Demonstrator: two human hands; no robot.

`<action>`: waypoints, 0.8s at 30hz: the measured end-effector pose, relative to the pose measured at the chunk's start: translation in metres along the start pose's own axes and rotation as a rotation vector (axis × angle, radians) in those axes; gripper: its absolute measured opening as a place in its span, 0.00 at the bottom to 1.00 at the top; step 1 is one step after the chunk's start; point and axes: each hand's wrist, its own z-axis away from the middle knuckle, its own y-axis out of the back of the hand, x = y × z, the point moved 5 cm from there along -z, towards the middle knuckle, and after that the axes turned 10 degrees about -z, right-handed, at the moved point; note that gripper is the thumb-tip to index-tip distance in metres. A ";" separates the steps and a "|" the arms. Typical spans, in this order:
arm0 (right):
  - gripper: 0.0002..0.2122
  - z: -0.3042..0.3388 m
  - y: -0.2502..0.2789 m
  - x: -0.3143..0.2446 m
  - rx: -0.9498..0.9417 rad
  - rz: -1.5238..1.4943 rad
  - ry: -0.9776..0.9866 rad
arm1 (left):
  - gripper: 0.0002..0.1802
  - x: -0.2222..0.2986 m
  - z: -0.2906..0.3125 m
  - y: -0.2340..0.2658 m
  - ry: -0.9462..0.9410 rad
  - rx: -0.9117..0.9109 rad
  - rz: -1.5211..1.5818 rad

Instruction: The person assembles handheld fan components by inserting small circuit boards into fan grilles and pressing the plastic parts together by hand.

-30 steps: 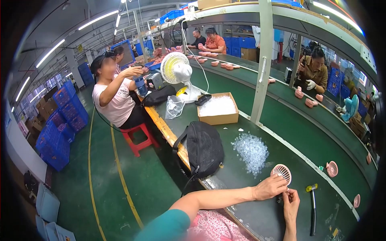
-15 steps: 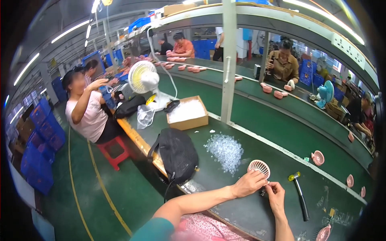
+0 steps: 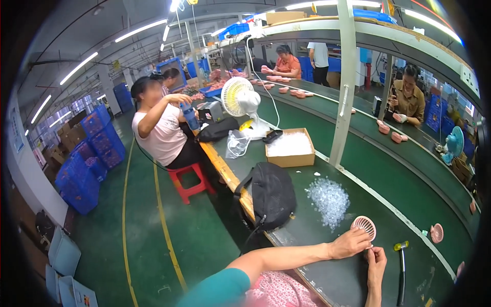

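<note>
My left hand (image 3: 353, 243) is closed on the near rim of a pink round slotted fan cover (image 3: 363, 225), tilted so its ribbed inside shows. Close beside it, my right hand (image 3: 377, 261) pinches at the cover's lower edge; whatever lies between its fingertips is too small to make out. To the right lies a hammer (image 3: 403, 271) with a yellow head and dark handle. Beyond my hands on the dark green bench spreads a pile of small clear plastic pieces (image 3: 329, 200).
A black backpack (image 3: 273, 194) lies by the bench's left edge. Behind it stand a carton (image 3: 290, 159) of white pieces and a white fan (image 3: 240, 97). A metal post (image 3: 343, 87) rises past the carton. At left a co-worker (image 3: 161, 125) sits on a red stool, holding a blue bottle (image 3: 190, 116).
The view has swung left, so everything sits farther right in the picture. My hands stay together at the fan cover. A blue bottle now shows in the seated co-worker's hands.
</note>
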 end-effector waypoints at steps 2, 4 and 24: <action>0.04 0.000 0.001 -0.002 -0.015 0.042 0.031 | 0.10 0.003 0.001 -0.002 0.006 -0.005 0.005; 0.05 0.000 -0.003 -0.004 -0.035 0.064 0.055 | 0.10 0.000 0.002 -0.003 0.008 -0.006 0.012; 0.06 0.002 -0.004 -0.005 -0.016 0.167 0.073 | 0.09 -0.003 0.002 0.002 -0.016 -0.038 -0.019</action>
